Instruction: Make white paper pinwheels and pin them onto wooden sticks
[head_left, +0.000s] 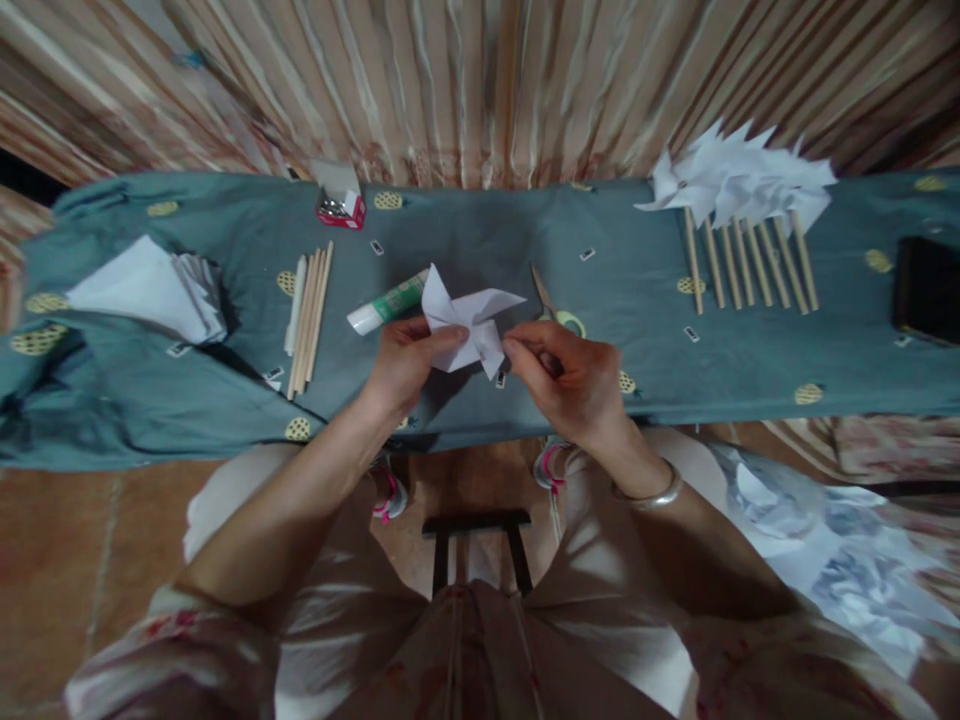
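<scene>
A white paper pinwheel [474,326] is held over the middle of the table, its blades folded in toward the centre. My left hand [412,355] pinches it from the left, thumb lying on the paper. At its right edge, my right hand [566,375] has its thumb and forefinger pressed together close to a blade; what they hold, if anything, is too small to make out. Behind the left hand lies a green and white glue stick [390,302]. Scissors [551,298] with pale green handles lie just beyond the right hand, partly covered by it.
Several wooden sticks [311,320] and an open red box [341,208] of small metal pieces lie left, near a stack of folded paper [154,290]. Several pinwheels on sticks [742,185] lie at right, with a dark object [928,290] beyond. Crumpled paper [847,560] sits lower right.
</scene>
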